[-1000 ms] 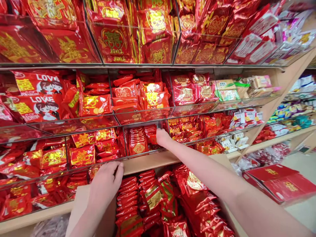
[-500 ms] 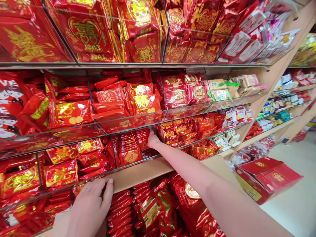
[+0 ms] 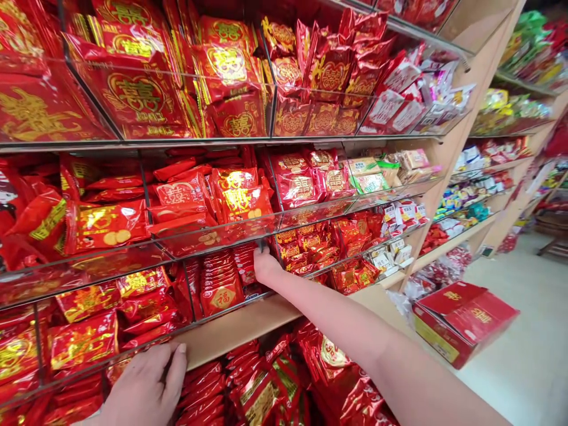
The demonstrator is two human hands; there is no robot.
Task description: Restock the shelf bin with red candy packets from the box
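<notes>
My right hand (image 3: 265, 266) reaches into a low shelf compartment, against a row of small red snack packets (image 3: 243, 260). Its fingertips are hidden behind the packets and under the shelf above, so its grip cannot be made out. Left of that row stands another row of red packets (image 3: 220, 284), the front one bearing a gold character. My left hand (image 3: 144, 381) is curled over the edge of an open cardboard box (image 3: 242, 332) at the lower left. Stacked red packets (image 3: 202, 393) fill the box below my right forearm.
Clear-fronted shelves (image 3: 213, 234) with dividers hold red and gold packets above and to the left. Green and white packets (image 3: 370, 177) lie farther right. A red carton (image 3: 464, 319) stands on the pale floor (image 3: 510, 290) at the right, beside a wooden shelf end (image 3: 461, 124).
The view has shifted, so the shelves sit lower and farther left in the picture. My right hand stays at the same packet row and my left hand stays at the box edge.
</notes>
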